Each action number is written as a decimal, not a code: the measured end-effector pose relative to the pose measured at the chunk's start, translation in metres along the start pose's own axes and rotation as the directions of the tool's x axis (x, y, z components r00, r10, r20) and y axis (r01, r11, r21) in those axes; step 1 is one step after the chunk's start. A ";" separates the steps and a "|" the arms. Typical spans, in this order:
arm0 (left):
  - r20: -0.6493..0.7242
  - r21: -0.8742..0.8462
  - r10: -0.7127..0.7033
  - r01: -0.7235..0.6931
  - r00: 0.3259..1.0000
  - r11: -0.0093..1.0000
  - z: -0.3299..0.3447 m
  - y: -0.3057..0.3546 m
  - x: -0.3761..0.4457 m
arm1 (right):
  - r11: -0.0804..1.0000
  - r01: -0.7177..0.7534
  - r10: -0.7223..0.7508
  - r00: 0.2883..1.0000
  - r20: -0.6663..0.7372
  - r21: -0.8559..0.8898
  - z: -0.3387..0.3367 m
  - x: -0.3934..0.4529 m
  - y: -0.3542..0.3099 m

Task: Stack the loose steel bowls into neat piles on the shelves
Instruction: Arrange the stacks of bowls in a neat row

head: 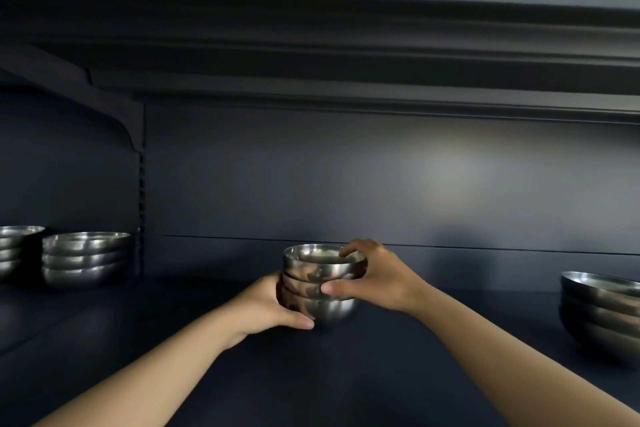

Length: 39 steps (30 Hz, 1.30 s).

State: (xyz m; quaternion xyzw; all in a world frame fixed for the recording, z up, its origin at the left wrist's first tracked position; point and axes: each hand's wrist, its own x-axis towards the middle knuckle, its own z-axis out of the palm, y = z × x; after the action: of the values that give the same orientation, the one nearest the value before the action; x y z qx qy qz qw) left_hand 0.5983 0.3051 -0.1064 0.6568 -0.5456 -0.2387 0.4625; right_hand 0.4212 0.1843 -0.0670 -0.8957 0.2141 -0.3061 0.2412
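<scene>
left hand (266, 305) is gripping the small bowl pile (322, 284) low down | right hand (377, 279) is holding its top | pile is sitting mid-shelf (398, 374)

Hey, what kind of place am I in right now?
Probably a shop or storeroom: dark metal shelving with a slotted upright, and several piles of steel bowls, one pile held by both your left hand and right hand.
</scene>
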 end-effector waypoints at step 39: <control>-0.207 0.158 -0.082 0.116 0.975 0.981 -0.230 -0.149 -0.008 | 0.989 0.022 0.003 0.985 -0.171 0.144 0.250 0.136 -0.112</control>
State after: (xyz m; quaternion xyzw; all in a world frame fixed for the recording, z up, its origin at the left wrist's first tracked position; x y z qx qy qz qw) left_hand 0.8582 0.3886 -0.1323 0.7408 -0.4812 -0.1474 0.4449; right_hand 0.7083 0.2758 -0.1171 -0.8471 0.2071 -0.3978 0.2850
